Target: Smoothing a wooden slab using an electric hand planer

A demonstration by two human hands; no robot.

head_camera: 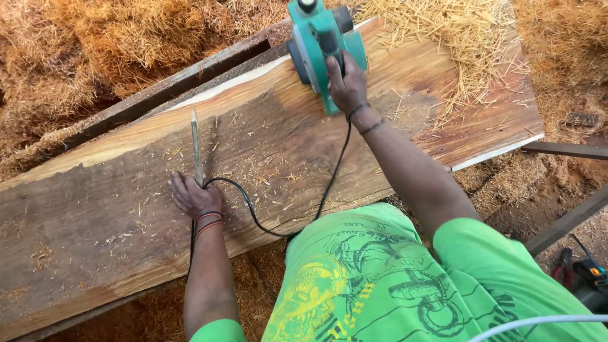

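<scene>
I see a teal-green electric hand planer (323, 47) sitting flat on the far part of a long, wide wooden plank (114, 209), its black handle gripped from above. Its thin black power cord (253, 212) runs back across the board in a loop and drops over the near edge. The plank lies slanted across my view, brown and rough, speckled with pale chips. A slim grey-green pencil (196, 149) stands upright on it, near mid-board.
</scene>
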